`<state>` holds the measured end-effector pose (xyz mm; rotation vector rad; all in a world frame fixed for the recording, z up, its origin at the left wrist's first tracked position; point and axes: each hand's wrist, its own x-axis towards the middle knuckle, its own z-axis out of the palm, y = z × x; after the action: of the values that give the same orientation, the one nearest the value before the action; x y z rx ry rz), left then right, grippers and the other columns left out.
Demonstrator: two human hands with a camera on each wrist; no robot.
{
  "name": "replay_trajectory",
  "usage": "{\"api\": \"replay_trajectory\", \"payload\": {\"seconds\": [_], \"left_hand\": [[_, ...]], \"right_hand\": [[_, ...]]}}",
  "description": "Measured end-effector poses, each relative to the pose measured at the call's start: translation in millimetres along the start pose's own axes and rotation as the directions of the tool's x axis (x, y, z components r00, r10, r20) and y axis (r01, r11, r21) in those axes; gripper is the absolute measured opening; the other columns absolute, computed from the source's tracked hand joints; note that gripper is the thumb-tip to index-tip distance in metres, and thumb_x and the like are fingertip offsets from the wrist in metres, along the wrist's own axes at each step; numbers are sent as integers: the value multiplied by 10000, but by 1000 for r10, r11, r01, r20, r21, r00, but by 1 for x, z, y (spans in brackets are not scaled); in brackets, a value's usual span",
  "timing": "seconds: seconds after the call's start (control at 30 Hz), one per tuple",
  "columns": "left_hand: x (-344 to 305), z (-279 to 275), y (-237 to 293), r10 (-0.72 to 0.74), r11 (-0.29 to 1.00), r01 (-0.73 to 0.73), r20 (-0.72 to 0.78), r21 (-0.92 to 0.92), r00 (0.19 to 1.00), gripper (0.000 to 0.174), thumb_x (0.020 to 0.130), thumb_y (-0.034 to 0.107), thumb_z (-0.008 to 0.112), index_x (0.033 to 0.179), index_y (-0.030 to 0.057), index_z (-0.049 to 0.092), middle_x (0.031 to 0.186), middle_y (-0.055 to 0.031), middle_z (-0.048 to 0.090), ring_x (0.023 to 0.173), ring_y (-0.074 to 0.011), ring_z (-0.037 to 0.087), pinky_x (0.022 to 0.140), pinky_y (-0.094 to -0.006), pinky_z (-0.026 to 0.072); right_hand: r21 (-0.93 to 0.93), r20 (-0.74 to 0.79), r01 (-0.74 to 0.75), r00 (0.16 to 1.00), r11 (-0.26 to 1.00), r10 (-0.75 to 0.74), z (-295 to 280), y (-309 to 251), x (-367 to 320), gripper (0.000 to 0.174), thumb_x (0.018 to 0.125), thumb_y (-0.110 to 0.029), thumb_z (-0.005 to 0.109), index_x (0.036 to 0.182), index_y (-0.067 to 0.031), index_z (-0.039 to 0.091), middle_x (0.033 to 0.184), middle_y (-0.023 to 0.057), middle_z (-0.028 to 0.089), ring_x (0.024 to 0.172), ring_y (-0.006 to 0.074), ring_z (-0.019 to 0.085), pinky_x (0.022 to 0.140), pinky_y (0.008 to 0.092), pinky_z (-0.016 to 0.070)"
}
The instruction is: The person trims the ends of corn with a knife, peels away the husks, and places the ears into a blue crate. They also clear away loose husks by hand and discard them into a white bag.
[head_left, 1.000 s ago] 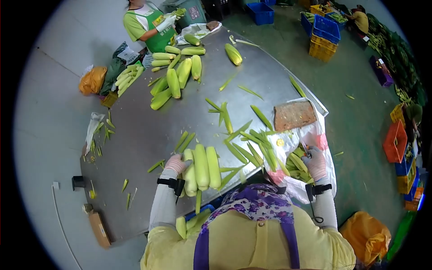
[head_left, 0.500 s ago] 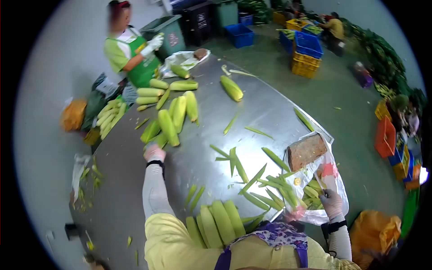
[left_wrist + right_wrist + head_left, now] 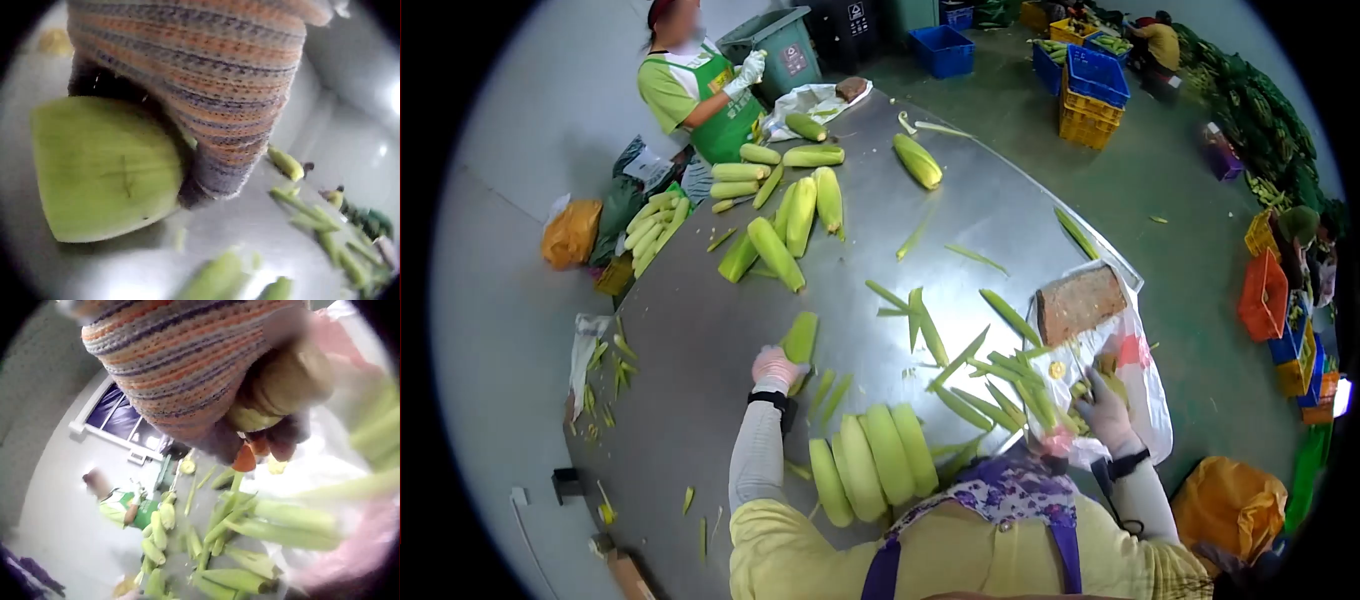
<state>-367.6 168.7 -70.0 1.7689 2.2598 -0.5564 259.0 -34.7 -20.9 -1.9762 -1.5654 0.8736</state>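
Observation:
Gloved in stripes, my left hand (image 3: 775,368) grips one end of a green ear of corn (image 3: 801,338) close over the metal table. In the left wrist view the husked ear (image 3: 109,172) shows a cut, flat end, with fingers curled over it. My right hand (image 3: 1108,418) is over the white plastic bag (image 3: 1148,405) of husk strips. Its fingers curl round a pale, stubby cylinder (image 3: 284,384), like a corn stalk end; a small orange piece (image 3: 244,460) shows by the fingertips. Several trimmed ears (image 3: 890,455) lie in a row against my apron.
A brick (image 3: 1082,303) weighs down the bag at the table edge. Loose husk strips (image 3: 925,325) lie scattered mid-table. A pile of ears (image 3: 785,235) is farther forward, and a person in a green apron (image 3: 725,115) stands at the far end. Stacked crates (image 3: 1092,100) stand on the floor.
My left hand went from the near row of ears out to the far pile, then came back toward me with an ear. My right hand has stayed at the bag.

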Motion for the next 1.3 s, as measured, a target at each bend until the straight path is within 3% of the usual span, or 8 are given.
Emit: {"api": "replay_trajectory", "payload": {"seconds": [0.13,0.23,0.37,0.5,0.83,1.1,1.23,1.3], "left_hand": [[-68,-9,40,20,853,-18,-1,-522,1000,675,781,447,772,1254,-11,624,1120,-179,703,1035,-323,680,914,-399,556],[-106,-15,75,240,127,-56,-25,-990,971,545,829,345,752,1196,-36,621,1009,-169,707,899,-319,708,807,-447,596],[-206,-82,196,423,-670,273,-54,-690,904,494,863,329,713,1192,-24,607,1016,-201,694,833,-340,708,751,-483,613],[-237,-67,269,661,-665,510,-110,-546,743,642,885,431,694,1322,-15,545,1154,-264,648,890,-378,706,799,-480,617],[-310,-52,339,716,-605,676,85,-421,693,604,951,458,611,1401,69,509,1261,-163,618,1163,-310,612,984,-500,541],[-320,-41,315,592,-375,219,-51,-901,804,543,940,288,682,1374,11,509,1211,-171,644,1042,-298,668,906,-417,568],[-329,-29,270,866,-245,609,112,-754,487,621,958,355,637,1421,-20,458,1244,-232,622,949,-329,704,762,-413,615],[-328,-24,260,884,-381,665,-42,-642,465,702,947,444,632,1465,19,424,1259,-264,598,958,-358,703,778,-429,622]], "right_hand": [[-31,95,165,982,986,-162,5,-44,18,668,912,-256,668,1508,-94,415,1042,245,692,943,362,695,819,405,537],[-13,151,382,914,924,-376,0,-96,15,634,924,-275,645,1487,-81,426,939,244,691,844,401,683,752,459,534],[-20,237,638,751,770,-616,-3,-131,-12,638,941,-290,629,1496,-113,371,808,228,660,758,409,670,643,500,513],[-51,186,829,555,556,-811,-13,-112,-38,653,951,-277,609,1500,-57,332,693,188,596,606,396,613,539,504,468],[-65,72,668,744,741,-665,-29,-77,-54,624,950,-276,595,1486,-54,364,785,182,640,674,395,637,608,489,490],[-297,140,377,926,877,-350,-53,-54,-21,447,999,-320,530,1418,-166,510,786,176,667,743,367,676,656,455,519],[-11,-362,158,920,987,-151,-78,46,27,353,998,-259,551,1312,-105,594,1028,247,672,962,352,672,802,449,522],[-71,-251,12,967,997,-30,-89,97,23,368,995,-274,564,1307,-83,595,1111,281,670,1038,375,664,851,467,519]]}}
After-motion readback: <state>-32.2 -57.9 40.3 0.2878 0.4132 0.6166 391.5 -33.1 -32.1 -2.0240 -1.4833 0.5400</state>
